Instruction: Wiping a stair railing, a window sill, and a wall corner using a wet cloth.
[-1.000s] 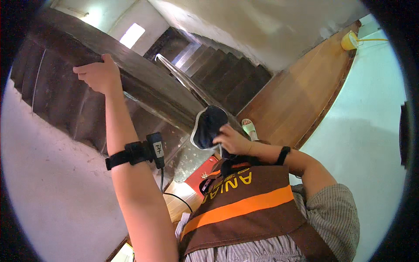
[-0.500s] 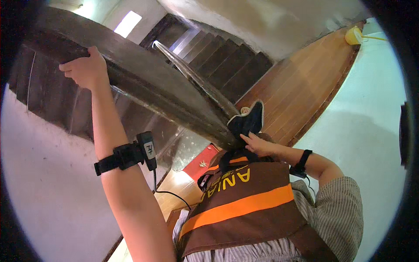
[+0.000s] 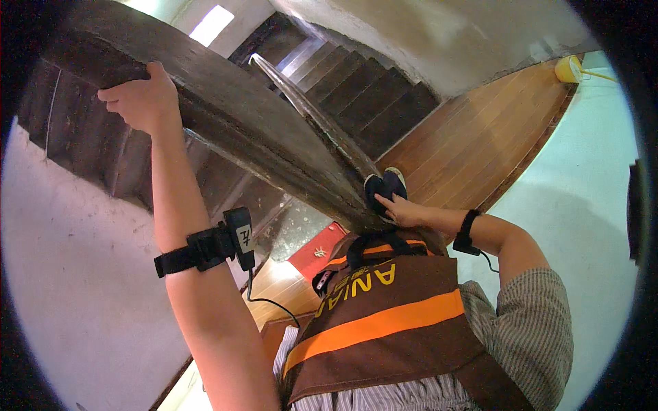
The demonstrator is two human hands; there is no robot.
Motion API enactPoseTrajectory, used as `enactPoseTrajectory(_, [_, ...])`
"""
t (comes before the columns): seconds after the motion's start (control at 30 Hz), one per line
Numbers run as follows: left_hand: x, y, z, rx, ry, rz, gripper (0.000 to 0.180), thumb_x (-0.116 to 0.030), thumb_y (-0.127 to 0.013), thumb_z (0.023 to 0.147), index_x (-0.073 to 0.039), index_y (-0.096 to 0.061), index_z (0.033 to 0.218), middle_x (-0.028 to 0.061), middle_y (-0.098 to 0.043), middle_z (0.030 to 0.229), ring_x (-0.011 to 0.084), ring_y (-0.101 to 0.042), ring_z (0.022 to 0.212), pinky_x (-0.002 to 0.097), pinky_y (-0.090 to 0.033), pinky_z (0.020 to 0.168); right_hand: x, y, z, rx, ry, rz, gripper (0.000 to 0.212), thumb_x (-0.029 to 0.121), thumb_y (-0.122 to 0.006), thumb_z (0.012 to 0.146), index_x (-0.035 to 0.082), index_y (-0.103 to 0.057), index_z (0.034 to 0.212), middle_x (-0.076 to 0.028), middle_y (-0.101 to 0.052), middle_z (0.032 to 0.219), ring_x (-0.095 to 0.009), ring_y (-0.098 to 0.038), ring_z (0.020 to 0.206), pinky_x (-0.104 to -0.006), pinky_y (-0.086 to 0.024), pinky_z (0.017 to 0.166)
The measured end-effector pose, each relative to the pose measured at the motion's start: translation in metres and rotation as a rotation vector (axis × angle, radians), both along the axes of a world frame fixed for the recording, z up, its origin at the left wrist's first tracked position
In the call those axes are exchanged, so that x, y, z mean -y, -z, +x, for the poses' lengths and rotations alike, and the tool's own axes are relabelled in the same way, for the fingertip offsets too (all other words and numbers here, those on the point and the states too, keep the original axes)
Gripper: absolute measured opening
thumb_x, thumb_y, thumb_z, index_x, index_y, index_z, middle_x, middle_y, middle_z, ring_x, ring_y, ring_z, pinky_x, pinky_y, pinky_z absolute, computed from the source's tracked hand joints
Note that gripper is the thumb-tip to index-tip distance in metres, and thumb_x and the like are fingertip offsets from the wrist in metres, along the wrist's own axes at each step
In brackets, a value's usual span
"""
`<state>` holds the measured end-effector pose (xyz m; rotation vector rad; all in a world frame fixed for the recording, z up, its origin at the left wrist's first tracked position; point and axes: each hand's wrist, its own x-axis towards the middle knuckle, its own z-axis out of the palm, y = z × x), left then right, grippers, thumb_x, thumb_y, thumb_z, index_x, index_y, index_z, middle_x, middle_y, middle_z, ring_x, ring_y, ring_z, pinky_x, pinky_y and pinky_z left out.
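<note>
My left hand (image 3: 145, 101) is raised at the upper left, thumb up and fingers pointing left, over the dark edge of the stair parapet (image 3: 226, 103). Whether it presses on that edge I cannot tell. My right hand (image 3: 406, 210) hangs low in front of my body, with its index finger stretched out and nothing seen in it. Just beyond its fingertips, and partly covered by them, is a pair of dark shoes (image 3: 393, 182) with pale edges, on the floor side of the parapet. A brown apron (image 3: 384, 329) with an orange band covers my front.
Dark steps (image 3: 370, 89) climb behind the parapet, and more stairs (image 3: 82, 137) lie at the left. Brown plank flooring (image 3: 473, 137) stretches to the right beside a pale wall (image 3: 569, 205). A red mat (image 3: 317, 252) and a yellow bucket (image 3: 567, 69) are also there.
One shoe, tilted up and larger before, now appears lower beside the other. The surroundings have shifted slightly right and down in view. Both hands keep much the same pose.
</note>
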<state>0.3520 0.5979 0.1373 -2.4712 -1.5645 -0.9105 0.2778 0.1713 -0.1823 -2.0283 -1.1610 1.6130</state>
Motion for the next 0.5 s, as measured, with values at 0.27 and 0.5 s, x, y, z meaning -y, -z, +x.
enactPoseTrajectory(0.27, [-0.004,0.002,-0.005,-0.017,-0.004,0.046,0.096,-0.038,-0.062,0.074,0.015,-0.005,0.129,0.0292,-0.033,0.122,0.0393,-0.053,0.099,0.0447,-0.049,0.08,-0.021,0.015,-0.007,0.133,-0.029,-0.089,0.062,0.02,-0.043,0.09,0.02,-0.01,0.142,-0.037,-0.037,0.119,-0.05,-0.042,0.106,-0.0508,-0.035,0.092])
enactPoseTrajectory(0.5, [-0.005,0.001,-0.007,-0.01,0.005,0.045,0.096,-0.039,-0.061,0.074,0.015,-0.005,0.129,0.0299,-0.034,0.121,0.0395,-0.054,0.099,0.0448,-0.049,0.08,-0.03,0.001,-0.005,0.123,-0.02,-0.149,0.063,0.02,-0.044,0.089,0.02,-0.01,0.143,-0.038,-0.034,0.12,-0.049,-0.042,0.107,-0.0517,-0.036,0.091])
